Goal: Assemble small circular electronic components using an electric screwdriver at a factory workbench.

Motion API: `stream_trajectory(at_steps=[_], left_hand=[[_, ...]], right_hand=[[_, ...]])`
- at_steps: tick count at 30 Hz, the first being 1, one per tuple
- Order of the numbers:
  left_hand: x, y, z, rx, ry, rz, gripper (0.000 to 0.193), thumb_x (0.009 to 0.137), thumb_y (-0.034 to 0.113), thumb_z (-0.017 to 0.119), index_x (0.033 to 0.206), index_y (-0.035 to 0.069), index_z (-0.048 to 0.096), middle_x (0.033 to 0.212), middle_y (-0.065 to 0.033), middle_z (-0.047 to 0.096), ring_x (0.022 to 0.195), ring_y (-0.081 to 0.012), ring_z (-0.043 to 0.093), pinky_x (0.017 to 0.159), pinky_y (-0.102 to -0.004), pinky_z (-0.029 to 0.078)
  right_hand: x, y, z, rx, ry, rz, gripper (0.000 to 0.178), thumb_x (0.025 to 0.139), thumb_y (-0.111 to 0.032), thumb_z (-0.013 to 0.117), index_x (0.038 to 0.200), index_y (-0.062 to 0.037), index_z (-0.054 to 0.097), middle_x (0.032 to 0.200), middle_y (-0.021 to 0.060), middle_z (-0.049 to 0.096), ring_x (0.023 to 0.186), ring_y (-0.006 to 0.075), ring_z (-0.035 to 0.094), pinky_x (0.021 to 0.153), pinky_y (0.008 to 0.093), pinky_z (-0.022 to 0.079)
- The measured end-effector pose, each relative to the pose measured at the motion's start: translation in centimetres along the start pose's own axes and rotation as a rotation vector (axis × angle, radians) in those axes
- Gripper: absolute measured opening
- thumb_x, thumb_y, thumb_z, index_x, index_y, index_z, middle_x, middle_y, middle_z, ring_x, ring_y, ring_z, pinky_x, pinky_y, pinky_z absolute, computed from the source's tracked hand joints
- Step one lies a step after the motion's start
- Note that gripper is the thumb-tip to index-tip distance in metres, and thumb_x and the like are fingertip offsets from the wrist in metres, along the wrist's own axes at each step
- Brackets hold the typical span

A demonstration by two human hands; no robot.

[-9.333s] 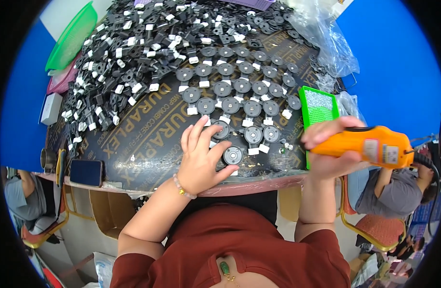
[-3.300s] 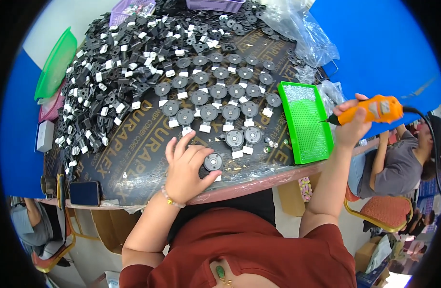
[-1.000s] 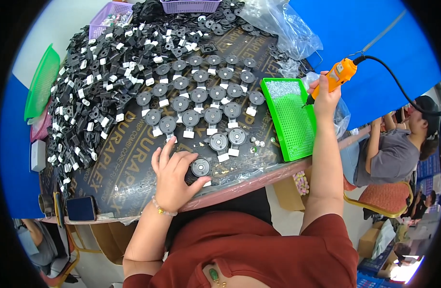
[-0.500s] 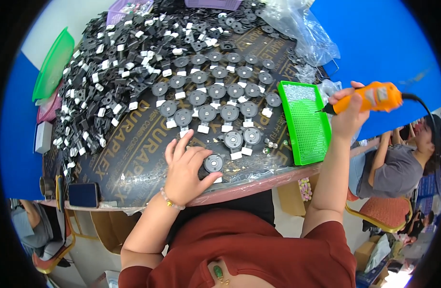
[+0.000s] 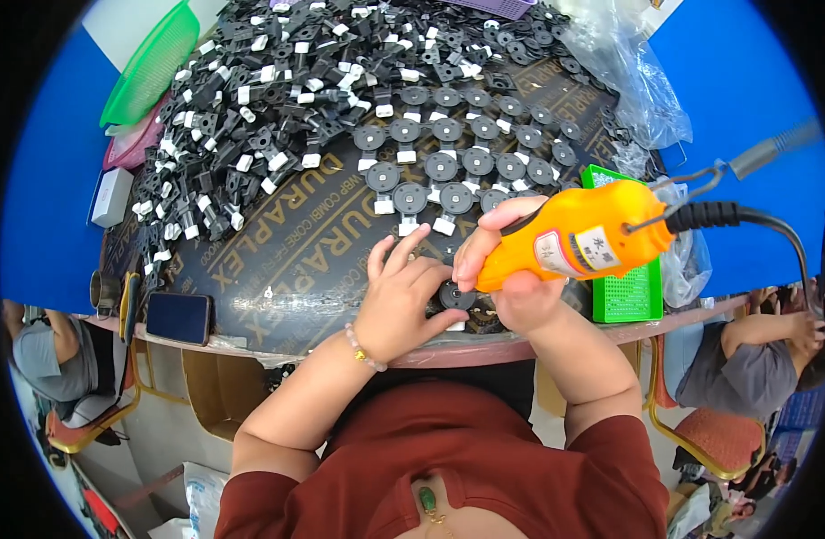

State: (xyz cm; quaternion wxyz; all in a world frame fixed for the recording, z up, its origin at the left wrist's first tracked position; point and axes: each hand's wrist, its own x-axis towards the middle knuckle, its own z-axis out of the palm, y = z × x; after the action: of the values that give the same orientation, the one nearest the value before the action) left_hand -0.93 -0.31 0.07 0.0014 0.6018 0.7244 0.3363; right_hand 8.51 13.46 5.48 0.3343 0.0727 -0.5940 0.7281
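My right hand (image 5: 531, 301) grips an orange electric screwdriver (image 5: 578, 235), held slantwise with its front end toward my left hand. Its bit is hidden by my fingers and the tool body. Near the table's front edge, my left hand (image 5: 394, 310) steadies a black round plastic part (image 5: 454, 296) between thumb and forefinger, the other fingers spread on the table. A white tab shows at that part's near edge. Beyond my hands, several similar black discs with white tabs (image 5: 441, 166) lie in rows. A green tray (image 5: 657, 292) sits partly behind the screwdriver.
A large heap of black parts with white ends (image 5: 277, 99) covers the back left. Clear plastic bags (image 5: 641, 94) lie at the back right. A phone (image 5: 179, 319) rests by the front left edge, near a small white box (image 5: 113, 198). Two people sit at either side.
My right hand has brought the screwdriver from over the green tray leftward to the part at my left hand. The view has shifted; my left hand still steadies the part.
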Motion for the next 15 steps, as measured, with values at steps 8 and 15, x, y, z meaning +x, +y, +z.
stream_trajectory(at_steps=[8, 15], left_hand=[[0.0, -0.3, 0.5, -0.003, 0.023, 0.003, 0.044, 0.067, 0.035, 0.081, 0.100, 0.011, 0.065, 0.100, -0.0035, 0.061, 0.131, -0.0296, 0.042, 0.106, -0.0541, 0.023], [0.0, -0.1, 0.7, 0.005, 0.029, 0.028, 0.043, 0.066, 0.035, 0.081, 0.098, 0.010, 0.065, 0.100, -0.0037, 0.062, 0.131, -0.0289, 0.043, 0.105, -0.0538, 0.024]], right_hand=[[-0.3, 1.0, -0.4, -0.208, -0.015, -0.008, 0.053, 0.084, -0.040, 0.074, 0.109, -0.0019, 0.046, 0.070, 0.0119, 0.062, 0.058, 0.0190, 0.060, 0.058, 0.0314, 0.051], [-0.3, 0.8, -0.2, -0.184, -0.071, -0.003, 0.050, 0.083, -0.038, 0.075, 0.103, 0.0000, 0.050, 0.072, 0.0117, 0.062, 0.061, 0.0186, 0.061, 0.058, 0.0297, 0.051]])
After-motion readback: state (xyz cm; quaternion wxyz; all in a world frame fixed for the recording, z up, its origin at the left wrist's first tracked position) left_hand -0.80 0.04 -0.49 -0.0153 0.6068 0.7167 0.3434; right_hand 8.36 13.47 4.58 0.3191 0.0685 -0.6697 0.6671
